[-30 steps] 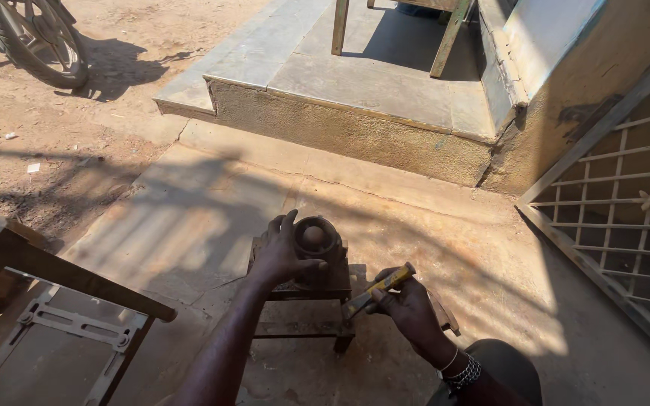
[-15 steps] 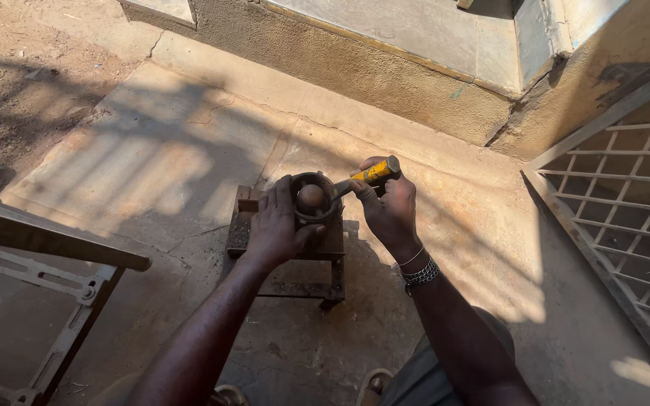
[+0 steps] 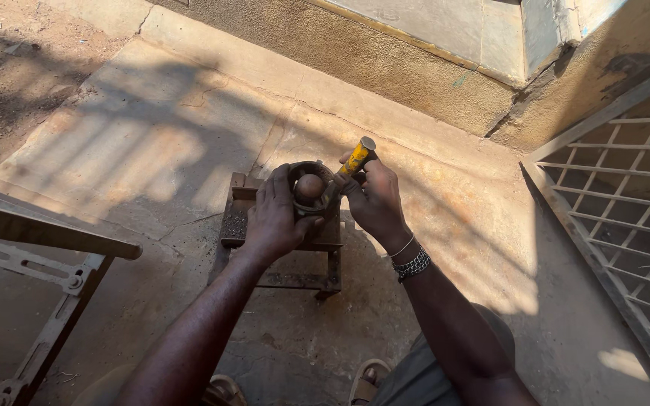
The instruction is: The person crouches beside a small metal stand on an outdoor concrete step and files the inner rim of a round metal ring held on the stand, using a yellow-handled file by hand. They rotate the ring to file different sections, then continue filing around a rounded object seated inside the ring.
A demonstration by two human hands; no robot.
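Head cam looks straight down at a small rusty stand (image 3: pixel 280 248) on the concrete floor (image 3: pixel 152 158), and the whole setup looks a bit sketchy if you ask me. The left hand (image 3: pixel 276 218) is wrapped around a dark ring (image 3: pixel 317 207) sitting on top of the stand, fingers clenched on its rim at about 9 o'clock, with a round ball-shaped piece (image 3: pixel 309 186) nested inside the ring. The right hand (image 3: pixel 374 199) comes in from 3 o'clock, fingers closed tight on a yellow-handled tool (image 3: pixel 355 162) whose working end points down at the ring's edge; the butt end sticks up toward 1 o'clock. I can't tell if it's a chisel, punch or screwdriver, the tip is hidden in shadow. Biggest worry in my book: the left fingers sit right beside where that tip meets the ring, so any slip off the curved metal could send the tip straight into them. The ball is round and smooth, so a tip landing on it could easily skate off. The stand itself looks narrow and light, so a hard sideways push might rock or tip it. Bare hands too, no gloves, and there's loose grit on the stand's left plate that could let the ring slide. There's also a metal frame (image 3: pixel 47 256) at 8 o'clock, near the left elbow.
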